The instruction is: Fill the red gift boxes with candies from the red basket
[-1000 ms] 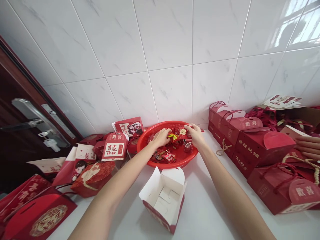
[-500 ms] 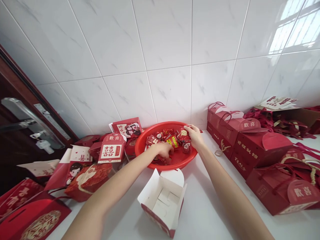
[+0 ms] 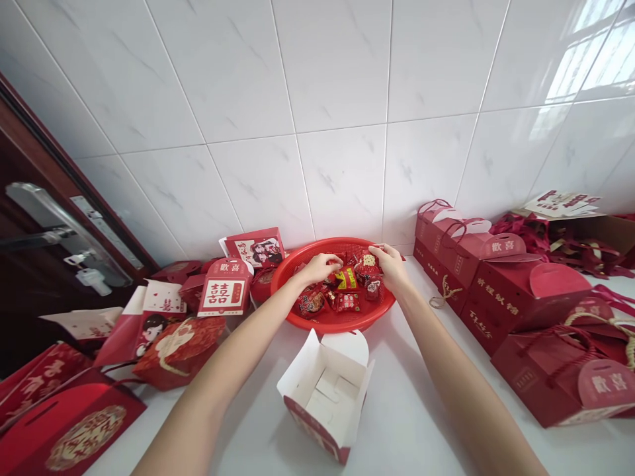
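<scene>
A red oval basket [image 3: 342, 326] by the wall holds wrapped sweets, among them a yellow packet [image 3: 346, 278]. My left hand [image 3: 322, 267] is over the basket's left part, its fingers bent together; what they pinch, if anything, is too small to tell. At the basket's right rim, my right hand [image 3: 389, 264] holds a red candy packet [image 3: 368, 262] between thumb and fingers. In front of the basket stands an open box [image 3: 326, 395], white inside and red outside, with its flaps up and nothing in it.
Closed red gift boxes [image 3: 510, 291] stand in a row on the right, near a carton with ribbons [image 3: 585, 254]. More red boxes [image 3: 225, 287] crowd the left side, beside a door handle [image 3: 54, 225]. White tiles rise behind the basket.
My left hand has risen from the sweets at the basket's front and moved towards its back, uncovering several packets. My right hand stays at the right rim with the red packet.
</scene>
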### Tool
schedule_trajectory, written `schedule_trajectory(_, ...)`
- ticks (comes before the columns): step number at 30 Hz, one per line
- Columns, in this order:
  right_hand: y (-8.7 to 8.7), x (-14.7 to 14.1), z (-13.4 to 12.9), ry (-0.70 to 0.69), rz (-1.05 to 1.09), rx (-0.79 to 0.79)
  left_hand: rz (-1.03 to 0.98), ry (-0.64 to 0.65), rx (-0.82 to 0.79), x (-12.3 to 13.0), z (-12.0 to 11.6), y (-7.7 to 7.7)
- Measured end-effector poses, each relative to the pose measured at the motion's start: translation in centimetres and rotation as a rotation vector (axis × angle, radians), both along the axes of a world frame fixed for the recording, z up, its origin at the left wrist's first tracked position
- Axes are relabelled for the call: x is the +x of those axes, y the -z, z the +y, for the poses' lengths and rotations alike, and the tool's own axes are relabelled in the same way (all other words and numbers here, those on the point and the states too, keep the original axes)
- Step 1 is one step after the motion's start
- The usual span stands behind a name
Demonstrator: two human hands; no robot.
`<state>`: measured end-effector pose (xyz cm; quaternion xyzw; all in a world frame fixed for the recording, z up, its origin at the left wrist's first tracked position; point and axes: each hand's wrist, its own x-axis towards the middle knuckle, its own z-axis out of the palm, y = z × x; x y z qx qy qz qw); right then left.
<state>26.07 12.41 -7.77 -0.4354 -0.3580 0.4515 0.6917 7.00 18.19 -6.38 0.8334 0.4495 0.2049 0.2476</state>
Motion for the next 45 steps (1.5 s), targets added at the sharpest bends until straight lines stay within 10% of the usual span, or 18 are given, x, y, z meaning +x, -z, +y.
schedule_trajectory(7,-0.1,0.0,-0.2,0.002,0.014,0.0,-0.01,-0.073,-0.079,0.2,-0.1,-0.3)
schedule_trajectory(18,-0.3,-0.1,-0.3,0.003,0.023,-0.009,0.386,-0.521,-0.071,-1.6,0.9,-0.1)
schedule_trajectory(33,-0.3,-0.1,-0.4,-0.012,0.011,-0.01,0.191,-0.212,-0.323,-0.6,-0.7,-1.2)
schedule_trajectory(45,-0.3,-0.3,-0.6,-0.028,-0.007,-0.006,0.577,-0.249,-0.572,-2.1,-0.2,0.6)
